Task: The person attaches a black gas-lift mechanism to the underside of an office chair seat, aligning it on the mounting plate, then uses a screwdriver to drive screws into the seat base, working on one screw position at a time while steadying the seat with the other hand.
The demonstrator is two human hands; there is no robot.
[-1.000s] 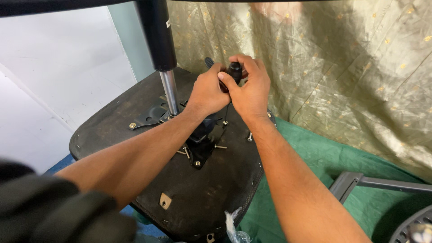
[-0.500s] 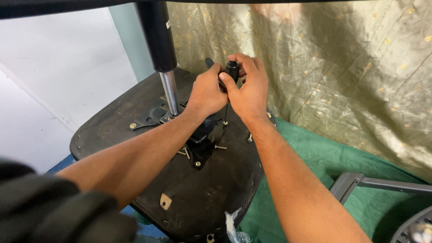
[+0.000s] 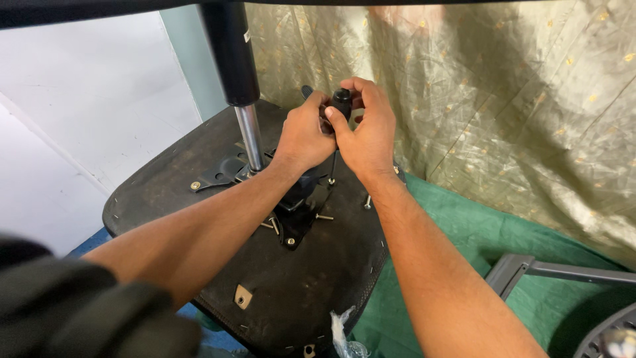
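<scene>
Little has moved since the earlier frames: both your hands stay clasped about the black knob, at the same spot above the upturned seat; your right thumb sits a shade higher on the knob. Your left hand curls its fingers shut around the mechanism just under the knob, though what they press is hidden behind the hand; your right hand pinches the knob between thumb and bent fingers, fingertips pressed together over its top. Knob: ribbed, black, standing at the far edge of the seat's metal plate, close before the gold curtain. Gas column: black sleeve above, chrome rod below, rising from the plate just beside your left wrist. Loose screws lie on the seat beside the plate, near your forearms. Green cloth spreads under the seat to your right; a grey bar rests on it, well apart from your hands.
</scene>
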